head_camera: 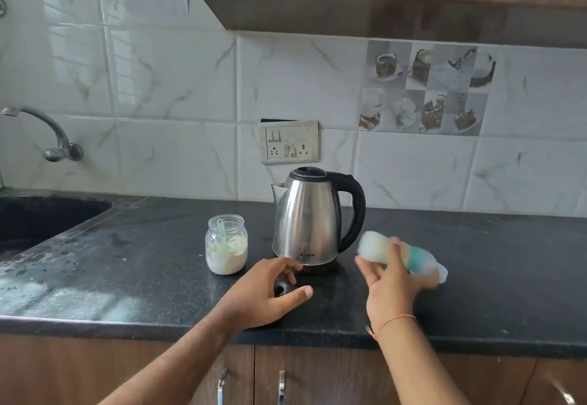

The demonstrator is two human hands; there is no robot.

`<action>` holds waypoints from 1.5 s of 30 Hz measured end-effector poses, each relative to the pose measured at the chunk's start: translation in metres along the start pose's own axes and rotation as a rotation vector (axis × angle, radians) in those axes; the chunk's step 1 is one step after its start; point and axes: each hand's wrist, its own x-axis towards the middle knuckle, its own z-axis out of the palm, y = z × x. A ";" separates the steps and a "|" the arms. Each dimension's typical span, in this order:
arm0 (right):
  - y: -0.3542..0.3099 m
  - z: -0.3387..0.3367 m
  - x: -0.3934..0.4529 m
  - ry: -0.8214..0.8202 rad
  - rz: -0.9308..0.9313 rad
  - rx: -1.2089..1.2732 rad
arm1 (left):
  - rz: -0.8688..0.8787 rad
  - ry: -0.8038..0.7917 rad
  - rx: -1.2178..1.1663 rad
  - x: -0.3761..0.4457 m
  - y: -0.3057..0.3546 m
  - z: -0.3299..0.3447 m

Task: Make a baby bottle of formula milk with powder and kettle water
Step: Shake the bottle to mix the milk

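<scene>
A steel kettle with a black handle stands on its base at the middle of the black counter. Left of it is an open glass jar half full of white powder, with a green scoop inside. My right hand grips a baby bottle to the right of the kettle. The bottle is blurred and tilted, its teal ring and clear cap pointing down to the right. My left hand lies on the counter in front of the kettle, fingers spread over a small dark round lid.
A dark sink with a wall tap sits at the left. A switch and socket plate is on the tiled wall behind the kettle. Wooden cabinets hang overhead, and cupboard doors with metal handles are below the counter edge.
</scene>
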 end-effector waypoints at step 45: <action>0.004 0.010 -0.010 -0.249 0.184 -0.278 | -0.017 -0.005 -0.014 0.001 0.000 0.000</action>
